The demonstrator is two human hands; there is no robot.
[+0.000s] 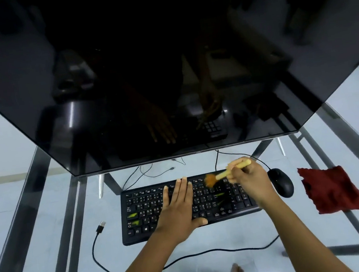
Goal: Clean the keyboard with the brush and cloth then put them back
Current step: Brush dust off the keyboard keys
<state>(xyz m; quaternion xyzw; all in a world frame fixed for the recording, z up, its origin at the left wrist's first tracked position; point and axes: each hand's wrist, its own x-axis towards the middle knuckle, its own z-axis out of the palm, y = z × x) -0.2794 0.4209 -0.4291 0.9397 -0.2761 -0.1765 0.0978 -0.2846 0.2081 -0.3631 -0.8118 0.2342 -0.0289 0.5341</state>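
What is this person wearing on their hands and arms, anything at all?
Nothing that shows. The left hand and right hand are gloveless, both forearms are uncovered down to the picture's edge, and no sleeve, watch, bracelet or ring is visible.

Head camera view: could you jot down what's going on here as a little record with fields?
table: glass top on a metal frame
keyboard: black, flat on the table
left hand: lies flat on the keys, fingers straight
brush: orange bristles at the top key rows, blurred
right hand: grips the brush handle
mouse: black, right of the keyboard
cloth: red, crumpled, right of the mouse, untouched
monitor: dark screen behind the keyboard
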